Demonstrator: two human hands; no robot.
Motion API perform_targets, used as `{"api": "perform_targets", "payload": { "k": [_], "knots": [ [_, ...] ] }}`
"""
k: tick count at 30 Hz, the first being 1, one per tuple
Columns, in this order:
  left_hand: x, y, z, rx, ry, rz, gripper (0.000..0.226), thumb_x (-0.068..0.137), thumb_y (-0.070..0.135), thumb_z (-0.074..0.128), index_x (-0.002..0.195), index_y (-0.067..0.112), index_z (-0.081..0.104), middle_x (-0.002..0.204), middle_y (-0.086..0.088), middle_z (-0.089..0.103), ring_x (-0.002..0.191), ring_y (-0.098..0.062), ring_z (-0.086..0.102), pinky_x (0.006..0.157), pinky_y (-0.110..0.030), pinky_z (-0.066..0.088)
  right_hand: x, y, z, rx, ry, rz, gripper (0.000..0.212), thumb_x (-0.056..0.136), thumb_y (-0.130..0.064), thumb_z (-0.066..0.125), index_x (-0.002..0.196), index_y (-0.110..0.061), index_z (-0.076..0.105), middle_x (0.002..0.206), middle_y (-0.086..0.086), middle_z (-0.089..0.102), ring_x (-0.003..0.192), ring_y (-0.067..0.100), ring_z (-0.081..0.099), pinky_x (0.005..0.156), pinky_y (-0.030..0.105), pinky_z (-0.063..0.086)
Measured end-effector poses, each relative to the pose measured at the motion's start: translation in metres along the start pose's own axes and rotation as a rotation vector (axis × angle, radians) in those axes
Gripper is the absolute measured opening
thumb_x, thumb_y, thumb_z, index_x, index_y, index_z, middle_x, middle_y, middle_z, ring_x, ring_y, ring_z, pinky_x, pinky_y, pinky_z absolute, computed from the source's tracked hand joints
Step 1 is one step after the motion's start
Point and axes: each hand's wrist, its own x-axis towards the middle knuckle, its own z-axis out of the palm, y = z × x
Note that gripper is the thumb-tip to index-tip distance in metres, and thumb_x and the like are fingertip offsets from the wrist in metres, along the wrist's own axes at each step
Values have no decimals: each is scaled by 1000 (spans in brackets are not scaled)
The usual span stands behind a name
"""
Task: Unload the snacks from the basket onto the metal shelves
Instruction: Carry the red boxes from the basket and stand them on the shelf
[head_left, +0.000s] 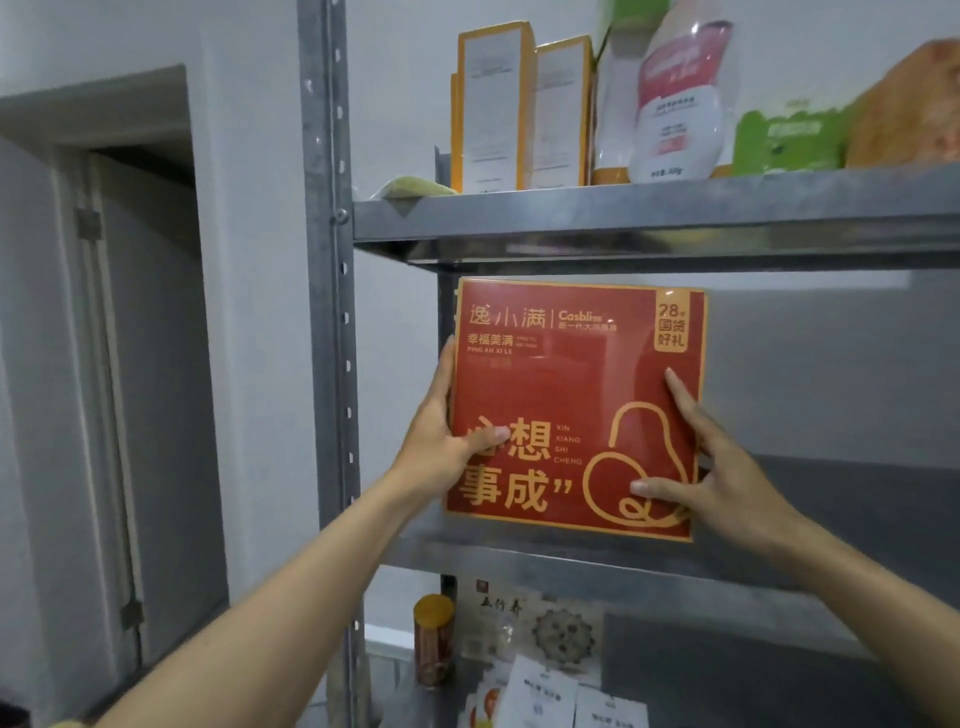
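A large flat red gift box (571, 384) with gold lettering stands upright at the left end of the middle metal shelf (571, 558). My left hand (441, 441) grips its left edge, thumb across the front and fingers behind. My right hand (711, 473) lies on the box's right front with index finger straight up and thumb pressed against the face. The basket is out of view.
The top shelf (649, 208) carries two orange-edged boxes (519, 109), a pink-labelled pouch (675, 98), a green pack (789, 140) and an orange bag. Below, a yellow-lidded jar (434, 644) and white packets (540, 691) sit. A perforated steel post (332, 312) stands left, a doorway beyond.
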Motion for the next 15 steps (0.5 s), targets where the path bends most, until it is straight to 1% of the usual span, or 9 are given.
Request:
{"api": "perform_targets", "payload": {
  "k": [2, 4, 6, 8, 11, 14, 15],
  "knots": [
    [25, -16, 10, -11, -22, 8, 96, 83, 22, 75, 147, 52, 10, 122, 22, 56, 110, -5, 63, 88, -31, 56, 15, 15, -4, -36, 22, 17, 108, 72, -25, 79, 140, -67, 6, 135, -15, 29, 110, -1, 52, 77, 19, 58],
    [47, -33, 18, -32, -50, 26, 96, 82, 20, 76, 148, 48, 13, 129, 13, 56, 115, -11, 62, 92, -40, 55, 31, 30, -5, -65, 38, 33, 110, 70, -29, 80, 142, -66, 6, 135, -15, 29, 114, 1, 51, 89, 31, 57],
    [67, -50, 24, -35, -52, 7, 97, 81, 19, 78, 148, 48, 14, 129, 13, 57, 115, -10, 62, 94, -44, 54, 46, 46, -5, -76, 50, 46, 111, 67, -32, 81, 141, -68, 7, 135, -14, 31, 119, 8, 51, 96, 43, 54],
    [85, -66, 30, -41, -40, -22, 97, 80, 19, 78, 148, 48, 16, 123, 13, 60, 109, -11, 65, 93, -46, 55, 62, 61, -4, -74, 65, 56, 111, 66, -33, 83, 140, -69, 9, 139, -7, 33, 125, 16, 50, 98, 49, 52],
    [106, -91, 37, -43, -16, -57, 93, 80, 19, 78, 147, 46, 19, 120, 14, 61, 105, -11, 66, 91, -44, 56, 85, 83, 1, -116, 85, 66, 110, 70, -30, 84, 139, -71, 8, 142, -1, 33, 128, 20, 48, 99, 50, 51],
    [123, -117, 38, -43, -9, -80, 95, 82, 16, 76, 147, 51, 15, 126, 11, 57, 105, -9, 66, 81, -29, 59, 109, 104, 10, -120, 93, 62, 113, 71, -25, 85, 141, -67, 8, 137, 2, 37, 123, 20, 52, 99, 47, 52],
    [128, -125, 38, -40, -8, -88, 96, 83, 15, 76, 147, 52, 14, 128, 9, 57, 106, -9, 65, 80, -28, 59, 116, 112, 13, -116, 92, 54, 113, 72, -22, 86, 142, -66, 9, 135, 1, 39, 121, 19, 53, 99, 45, 52]
  ]
}}
